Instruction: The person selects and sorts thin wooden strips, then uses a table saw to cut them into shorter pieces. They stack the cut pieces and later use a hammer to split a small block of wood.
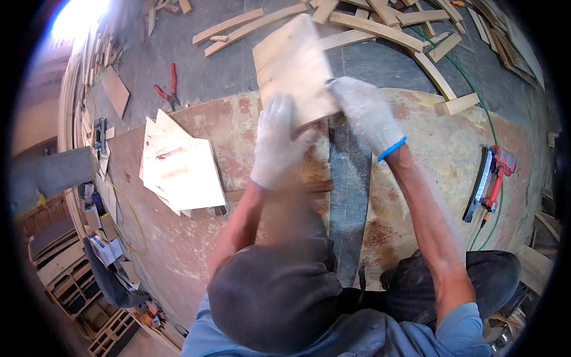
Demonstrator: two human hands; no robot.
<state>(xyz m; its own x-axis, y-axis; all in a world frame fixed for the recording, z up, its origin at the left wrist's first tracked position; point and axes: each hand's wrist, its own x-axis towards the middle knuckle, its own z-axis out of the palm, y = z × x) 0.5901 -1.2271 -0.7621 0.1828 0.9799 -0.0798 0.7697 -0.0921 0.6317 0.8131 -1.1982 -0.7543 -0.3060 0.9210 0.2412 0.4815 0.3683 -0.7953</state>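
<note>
A pale wooden board (294, 68) is held up in front of me, slightly blurred. My right hand (364, 113), in a whitish work glove with a blue cuff, grips it by its right edge; the fingertips are partly hidden. My left hand (276, 140), gloved too, has its fingers stretched flat against the lower left part of the board, thumb spread away. To the left of that hand lies an uneven stack of similar thin boards (184, 169) on the worn, reddish-stained work surface (232, 122).
Red-handled pliers (172, 89) lie beyond the stack. A red nail gun (498, 178) with a green air hose (489, 113) rests at the right. Curved wooden strips (380, 30) are strewn at the far side. A dark strip (350, 196) crosses the surface towards me.
</note>
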